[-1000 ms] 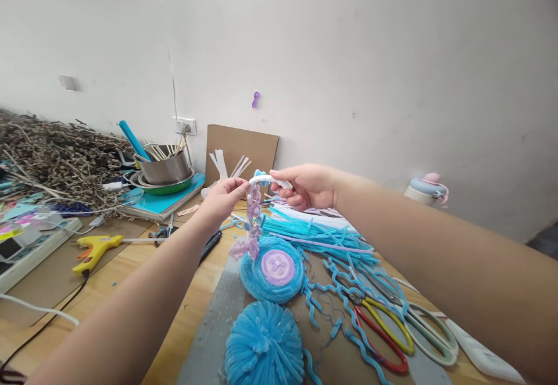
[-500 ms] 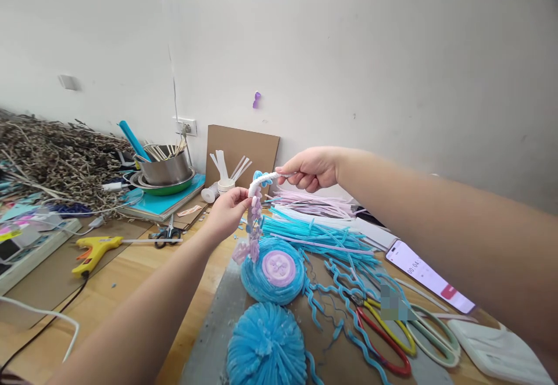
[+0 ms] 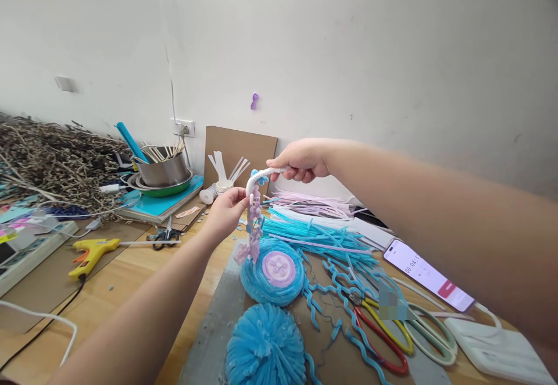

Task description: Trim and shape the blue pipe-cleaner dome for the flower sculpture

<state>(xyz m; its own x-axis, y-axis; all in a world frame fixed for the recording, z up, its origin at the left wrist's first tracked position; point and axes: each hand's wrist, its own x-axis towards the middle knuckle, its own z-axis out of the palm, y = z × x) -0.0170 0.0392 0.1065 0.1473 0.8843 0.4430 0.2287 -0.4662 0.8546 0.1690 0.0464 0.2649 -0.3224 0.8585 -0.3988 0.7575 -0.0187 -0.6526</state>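
Note:
A curved white fuzzy stem (image 3: 261,174) joins a hanging strip of small purple and blue flowers (image 3: 255,222). My left hand (image 3: 226,213) pinches this piece at the bend, thumb and finger closed. With closed fingers, my right hand (image 3: 303,161) grips the stem's other end, higher and to the right. Beneath the strip lies a round blue fuzzy piece (image 3: 248,283) with a lilac button-like centre (image 3: 279,268); the strip's lower end overlaps its edge. Nearer to me sits a blue pleated ball (image 3: 265,344).
Blue pipe cleaners (image 3: 318,231) and pink ones (image 3: 309,202) lie behind the hands. Scissors with red and yellow handles (image 3: 387,338), a phone (image 3: 429,274) and a white slab (image 3: 497,344) are at right. A yellow glue gun (image 3: 91,254) and a metal pot (image 3: 161,170) stand left.
My right hand has shifted slightly left and up, its fingers further along the white stem, which arches more. My left hand keeps its pinch. The whole view has moved a little.

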